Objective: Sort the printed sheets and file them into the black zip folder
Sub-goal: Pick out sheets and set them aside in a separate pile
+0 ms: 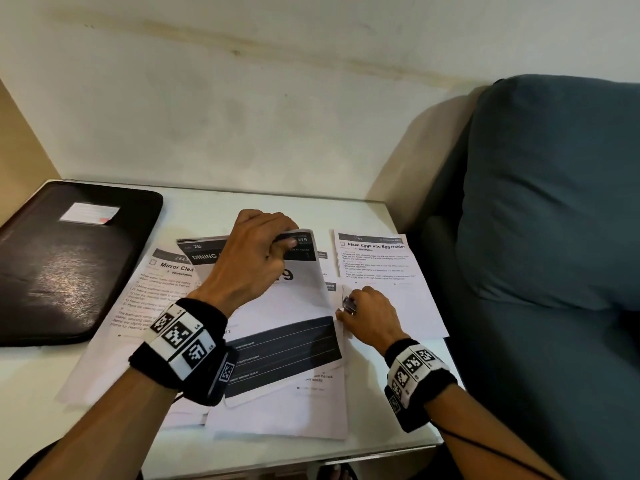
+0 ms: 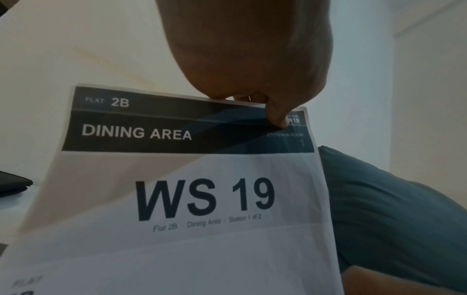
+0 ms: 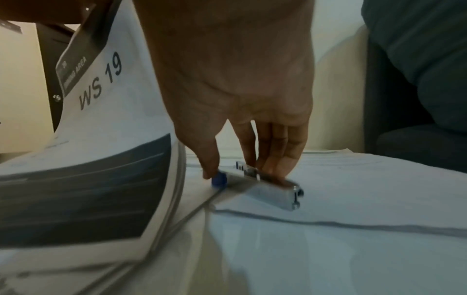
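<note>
- Our left hand (image 1: 249, 258) pinches the WS 19 sheet (image 2: 202, 199) by its far edge, center counter.
- Right hand (image 1: 367, 313) pinches a small stapler (image 3: 265, 187) beside it.
- Square edges w/ care before filing; black zip folder (image 1: 69, 258) lies far left, closed.

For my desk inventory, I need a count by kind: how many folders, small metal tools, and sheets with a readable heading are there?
Black zip folder: 1
Small metal tool, probably a stapler: 1
Sheets with a readable heading: 3 (WS 19 sheet, Mirror sheet, Place Eggs sheet)
Total: 5. More sheets lie underneath, but their headings are hidden.
</note>
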